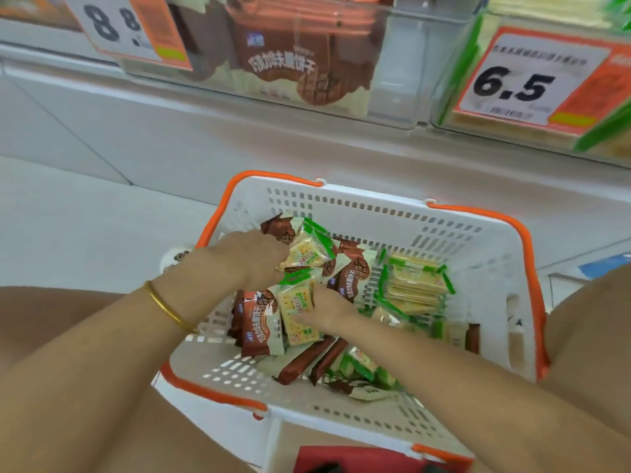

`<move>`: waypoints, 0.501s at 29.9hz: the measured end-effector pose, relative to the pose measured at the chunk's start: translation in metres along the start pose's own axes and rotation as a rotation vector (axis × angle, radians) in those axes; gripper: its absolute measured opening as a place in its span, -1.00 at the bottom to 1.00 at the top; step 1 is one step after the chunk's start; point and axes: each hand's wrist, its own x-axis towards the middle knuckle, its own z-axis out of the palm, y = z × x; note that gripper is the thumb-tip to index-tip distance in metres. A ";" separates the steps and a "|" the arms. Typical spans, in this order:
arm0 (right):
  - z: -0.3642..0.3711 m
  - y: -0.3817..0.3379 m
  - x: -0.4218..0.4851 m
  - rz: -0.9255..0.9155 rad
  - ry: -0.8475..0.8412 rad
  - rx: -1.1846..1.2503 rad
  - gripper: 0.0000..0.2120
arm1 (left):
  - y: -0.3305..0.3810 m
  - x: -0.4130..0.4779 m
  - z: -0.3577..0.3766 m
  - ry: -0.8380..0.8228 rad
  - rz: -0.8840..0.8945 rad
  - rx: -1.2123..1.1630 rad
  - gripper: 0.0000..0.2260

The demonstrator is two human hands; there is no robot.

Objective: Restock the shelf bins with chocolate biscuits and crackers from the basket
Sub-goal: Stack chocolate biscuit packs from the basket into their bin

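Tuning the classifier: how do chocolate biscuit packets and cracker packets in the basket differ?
Colour: the chocolate biscuit packet is brown-and-cream; the cracker packet is green-edged. Wrapper: the chocolate biscuit packet is opaque with a printed biscuit; the cracker packet looks clear, showing pale crackers. Both lie mixed in the basket.

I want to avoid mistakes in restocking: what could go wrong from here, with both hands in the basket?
1. Brown chocolate biscuit packets and green-and-cream cracker packets lie mixed in the white plastic basket with orange handles, so either the left hand or the right hand may lift both kinds, and one could land in the wrong clear plastic shelf bin.
2. A big handful might slip and fall outside the basket.
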 end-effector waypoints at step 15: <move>-0.118 0.016 -0.097 -0.194 0.052 0.693 -0.80 | 0.039 -0.004 -0.061 0.211 0.115 -0.450 -0.56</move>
